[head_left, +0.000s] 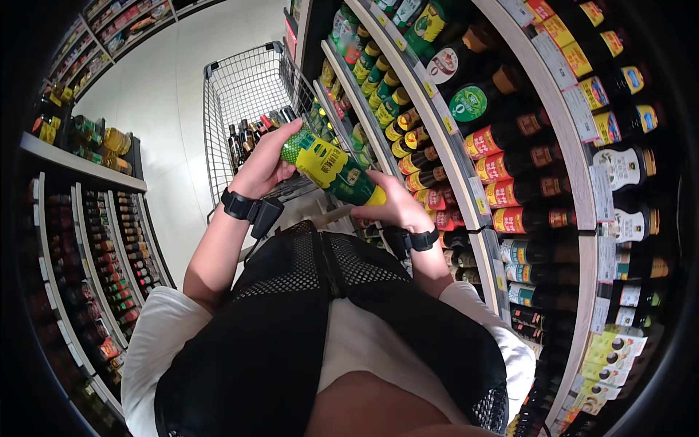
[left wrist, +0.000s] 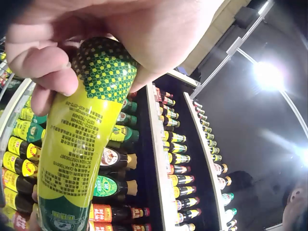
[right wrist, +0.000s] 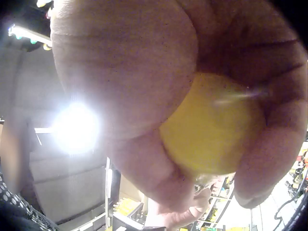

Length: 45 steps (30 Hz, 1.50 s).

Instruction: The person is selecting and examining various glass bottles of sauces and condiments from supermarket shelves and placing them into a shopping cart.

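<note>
Both hands hold one green and yellow bottle (head_left: 320, 162) in front of the chest, tilted in the head view. My left hand (head_left: 261, 162) grips its end with the green honeycomb pattern. In the left wrist view, that hand's fingers and thumb curl round this end, and small print covers the yellow label (left wrist: 77, 139). At the other end, my right hand (head_left: 399, 202) curls round the yellow cap (right wrist: 211, 125), which the right wrist view shows between thumb and fingers.
A wire shopping cart (head_left: 227, 95) stands just ahead, with several dark bottles (head_left: 244, 140) inside. Close on the right rise shelves of sauce bottles (head_left: 502, 167). More shelves (head_left: 80, 156) line the left, across the pale floor (head_left: 171, 109).
</note>
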Available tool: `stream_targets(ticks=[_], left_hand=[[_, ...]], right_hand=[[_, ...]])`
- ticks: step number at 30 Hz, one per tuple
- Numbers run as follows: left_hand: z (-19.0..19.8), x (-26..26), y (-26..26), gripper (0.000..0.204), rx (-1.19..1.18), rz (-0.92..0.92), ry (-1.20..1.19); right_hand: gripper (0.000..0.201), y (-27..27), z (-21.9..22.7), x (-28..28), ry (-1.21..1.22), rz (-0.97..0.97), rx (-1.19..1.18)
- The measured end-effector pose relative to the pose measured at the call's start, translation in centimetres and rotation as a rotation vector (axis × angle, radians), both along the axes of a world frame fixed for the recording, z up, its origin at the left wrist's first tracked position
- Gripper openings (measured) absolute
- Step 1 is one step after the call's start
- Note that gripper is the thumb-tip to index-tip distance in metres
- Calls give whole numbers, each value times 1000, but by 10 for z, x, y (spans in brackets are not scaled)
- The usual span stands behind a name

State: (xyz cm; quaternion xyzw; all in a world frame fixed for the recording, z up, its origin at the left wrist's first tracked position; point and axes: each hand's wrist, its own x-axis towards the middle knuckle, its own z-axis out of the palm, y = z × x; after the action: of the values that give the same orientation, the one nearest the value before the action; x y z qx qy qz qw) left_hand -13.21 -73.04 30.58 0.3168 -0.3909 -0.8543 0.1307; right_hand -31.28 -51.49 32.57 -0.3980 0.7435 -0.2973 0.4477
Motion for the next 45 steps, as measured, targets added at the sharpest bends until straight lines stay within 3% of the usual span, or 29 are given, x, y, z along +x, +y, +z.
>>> stream_targets(ticks=[2, 4, 5, 6, 9, 11, 12, 14, 17, 21, 24, 26, 27, 28, 30, 33, 35, 38, 41, 45], left_hand=[[-4, -7, -1, 36, 6, 30, -33], [-12, -12, 1, 42, -143, 21, -4], [-13, -14, 1, 55, -252, 7, -99], [-18, -17, 2, 55, -253, 7, -99], [-37, -27, 0, 70, -307, 97, -66], [-32, -27, 1, 69, -313, 123, -68], [-33, -29, 1, 69, -313, 143, -72], [-34, -28, -6, 70, -304, 100, -42], [-39, -36, -6, 71, -311, 103, -41], [-53, -42, -7, 73, -313, 159, -53], [-46, -36, -5, 75, -253, 196, -65], [-53, -22, -12, 60, -361, 94, -176], [-82, -4, -23, 51, -402, 23, -238], [-83, 9, -25, 51, -401, 22, -238], [-82, 36, -18, 45, -563, 10, -481], [-129, 74, -12, 44, -735, 128, -582], [-129, 103, -3, 47, -847, 117, -841], [-153, 146, 17, 45, -1071, 101, -1010], [-143, 153, 39, 44, -980, 23, -1163], [-170, 159, 69, 46, -1166, -54, -1231]], right_hand=[[80, -7, -5, -7, 64, -48, 13], [69, -11, -21, -16, -263, -50, -120], [61, -13, -25, -20, -295, -45, -133], [61, -14, -22, -19, -295, -45, -134], [64, -28, -17, -29, -166, 28, -67], [72, -30, -30, -33, 324, 216, -258], [72, -32, -34, -33, 317, 215, -248], [82, -37, -39, -28, 388, 109, -458], [88, -46, -15, -16, 461, 77, -348], [88, -52, -34, -27, 454, 82, -297], [83, -67, -53, -47, 484, -24, -257], [79, -68, -62, -52, 681, -75, -309], [77, -74, -70, -61, 674, -119, -267], [76, -78, -74, -71, 672, -177, -224], [74, -94, -72, -91, 714, -263, -241], [73, -104, -92, -112, 882, -284, -352], [74, -115, -103, -128, 931, -325, -347], [73, -127, -115, -146, 987, -359, -378], [68, -140, -124, -160, 974, -416, -345], [60, -154, -134, -165, 1003, -473, -326]])
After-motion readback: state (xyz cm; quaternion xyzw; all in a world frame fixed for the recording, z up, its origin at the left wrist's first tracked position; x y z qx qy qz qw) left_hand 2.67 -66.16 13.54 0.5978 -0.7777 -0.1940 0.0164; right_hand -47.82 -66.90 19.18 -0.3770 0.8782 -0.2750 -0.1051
